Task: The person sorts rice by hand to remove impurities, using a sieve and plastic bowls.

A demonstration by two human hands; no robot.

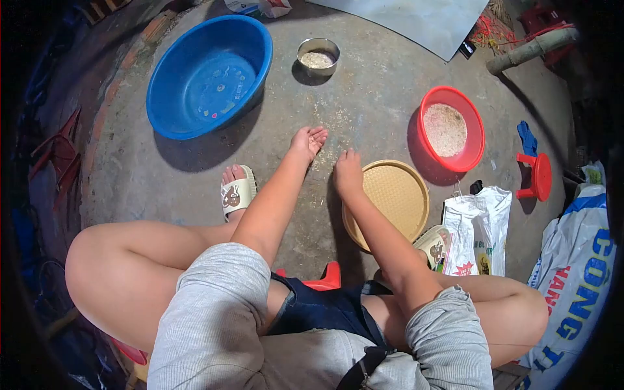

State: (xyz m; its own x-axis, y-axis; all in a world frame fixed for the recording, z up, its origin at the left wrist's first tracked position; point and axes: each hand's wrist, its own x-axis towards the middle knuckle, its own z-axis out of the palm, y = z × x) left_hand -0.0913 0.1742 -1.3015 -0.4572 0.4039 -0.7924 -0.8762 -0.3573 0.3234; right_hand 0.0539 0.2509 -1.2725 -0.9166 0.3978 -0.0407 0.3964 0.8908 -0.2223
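Low over the concrete floor, my left hand (309, 143) is turned palm up with its fingers apart; a few grains seem to lie on the palm. My right hand (349, 170) is beside the upper left rim of a round tan tray (396, 198), its fingers curled downward, and whatever they may hold is hidden. Pale grains (335, 119) are scattered on the floor around and beyond both hands. A steel bowl (318, 57) with grain in it stands farther forward. To the right, a red basin (473, 143) holds more pale grain.
A large blue basin (201, 84) stands at the upper left. On the right are a red stool (541, 177), a blue glove (527, 138), a white bag (478, 224) and a big printed sack (572, 273). A grey board (416, 23) lies at the top.
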